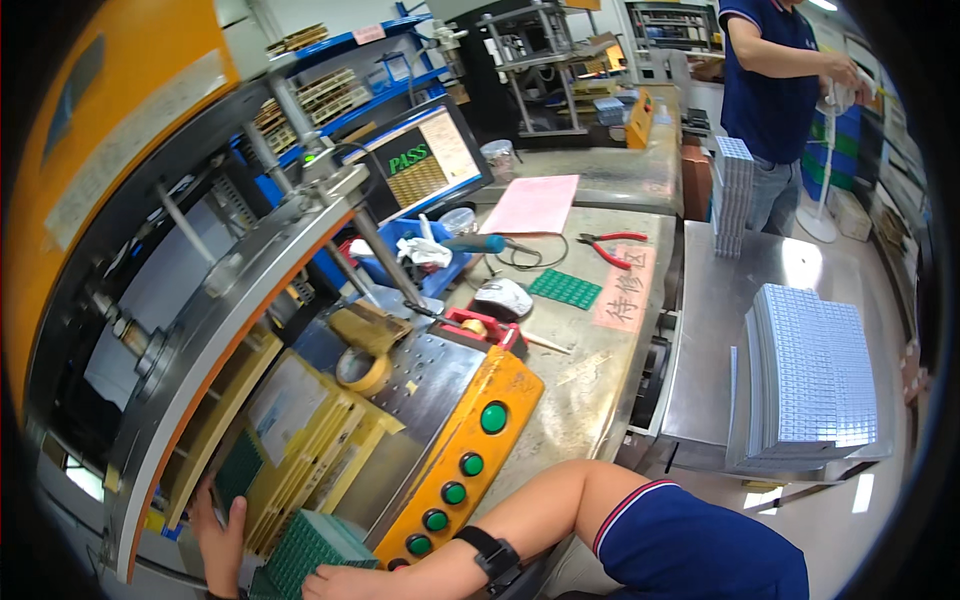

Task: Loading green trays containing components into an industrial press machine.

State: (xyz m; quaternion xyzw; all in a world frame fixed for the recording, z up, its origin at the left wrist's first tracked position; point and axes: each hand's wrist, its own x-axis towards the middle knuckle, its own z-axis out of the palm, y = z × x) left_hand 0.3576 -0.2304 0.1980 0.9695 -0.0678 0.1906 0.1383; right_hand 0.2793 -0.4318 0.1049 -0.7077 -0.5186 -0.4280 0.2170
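Note:
My left hand (222,535) reaches in under the press, thumb and fingers apart. Its fingertips are at the lower edge of a green circuit board panel (240,466), which lies in the yellowish test fixture (318,440). Whether they press on the panel or only rest beside it is hard to see. In front of the fixture stands a stack of green circuit board panels (318,548). Bent fingers of my right hand (348,583) close on the stack's near right edge; the lower part of that hand is cut off by the picture's edge.
An orange control strip with green buttons (472,464) runs beside my right forearm. Above my left hand hangs the press's upper plate (240,330). A tape roll (364,370), mouse (503,298), pliers (612,248) and monitor (420,160) lie beyond. White panel stacks (810,375) and a co-worker (775,90) are at right.

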